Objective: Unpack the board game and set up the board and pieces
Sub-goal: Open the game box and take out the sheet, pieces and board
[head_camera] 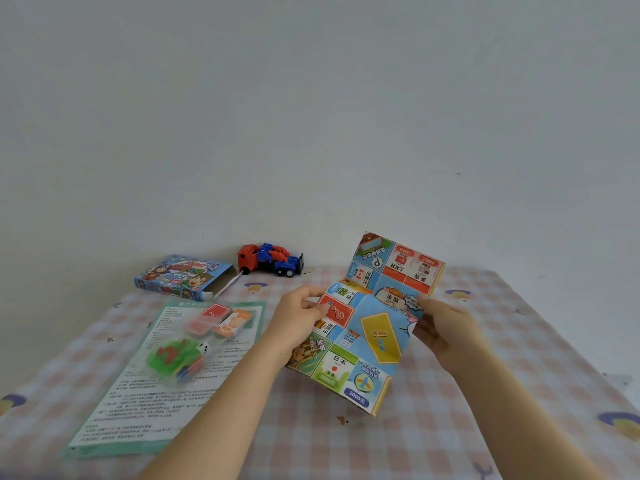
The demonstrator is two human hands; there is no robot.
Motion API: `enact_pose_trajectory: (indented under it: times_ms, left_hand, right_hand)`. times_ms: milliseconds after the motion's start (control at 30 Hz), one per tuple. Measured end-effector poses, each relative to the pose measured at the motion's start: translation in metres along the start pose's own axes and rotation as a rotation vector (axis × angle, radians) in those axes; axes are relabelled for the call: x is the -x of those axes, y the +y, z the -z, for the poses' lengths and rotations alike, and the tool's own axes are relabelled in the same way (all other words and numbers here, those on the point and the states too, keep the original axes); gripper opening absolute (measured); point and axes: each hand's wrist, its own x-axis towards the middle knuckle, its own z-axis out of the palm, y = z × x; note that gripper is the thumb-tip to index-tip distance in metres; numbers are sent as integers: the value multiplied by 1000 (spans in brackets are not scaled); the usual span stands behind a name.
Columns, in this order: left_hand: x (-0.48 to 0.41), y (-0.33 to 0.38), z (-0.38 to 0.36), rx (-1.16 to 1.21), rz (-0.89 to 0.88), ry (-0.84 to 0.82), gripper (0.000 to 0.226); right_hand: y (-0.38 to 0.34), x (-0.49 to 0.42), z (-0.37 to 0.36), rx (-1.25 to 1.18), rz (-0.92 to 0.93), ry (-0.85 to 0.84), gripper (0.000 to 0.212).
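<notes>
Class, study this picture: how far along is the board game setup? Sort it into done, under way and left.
Done: the game box lies open, and the instruction sheet, card packs and bag of pieces are out on the table. Under way: the left hand and right hand hold the paper board, partly unfolded. Left: lay it flat and unbag the pieces.

At back left the box (183, 277), toy truck (270, 260) beside it; piece bags (173, 362) on sheet (138, 403) in front; board (375, 327) at right.
</notes>
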Motion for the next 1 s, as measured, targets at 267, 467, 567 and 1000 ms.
enact_pose_trajectory:
  times_ms: [267,467,567,1000]
  left_hand:
    - [-4,0,-4,-56,-48,34,21]
    - [-4,0,-7,-53,-70,81,35]
    - [-3,1,-8,-177,-179,152,42]
    - [18,38,-36,-285,-326,-219,73]
  right_hand:
    - [-11,8,-5,-53,115,34,10]
    - [-18,18,-9,-108,179,78,12]
    - [-21,22,-12,-105,226,95,13]
    - [-25,28,-31,-94,69,-182,17]
